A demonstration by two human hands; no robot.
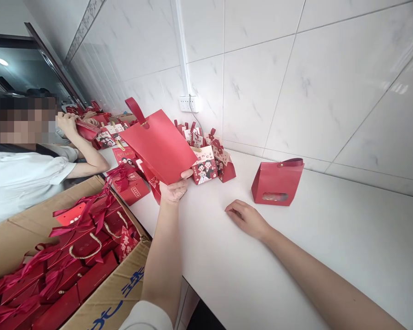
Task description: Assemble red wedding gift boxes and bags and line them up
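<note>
My left hand point(175, 189) grips the lower edge of a red gift box point(160, 146), raised and tilted above the table. A dark red ribbon handle loops from its upper left corner. My right hand point(248, 219) rests low over the white table, its fingers loosely curled towards the thumb with nothing visible in them. Just beyond it a second red gift box point(278, 183) stands upright, with a small window in its front and a ribbon handle on top.
Printed gift boxes point(206, 167) with a cartoon couple stand by the tiled wall. At lower left, a cardboard carton point(124, 275) holds several red boxes with ribbons and rope handles. A co-worker in a white shirt point(27, 178) sits at left, hands raised around a red item. A socket point(189, 104) is on the wall.
</note>
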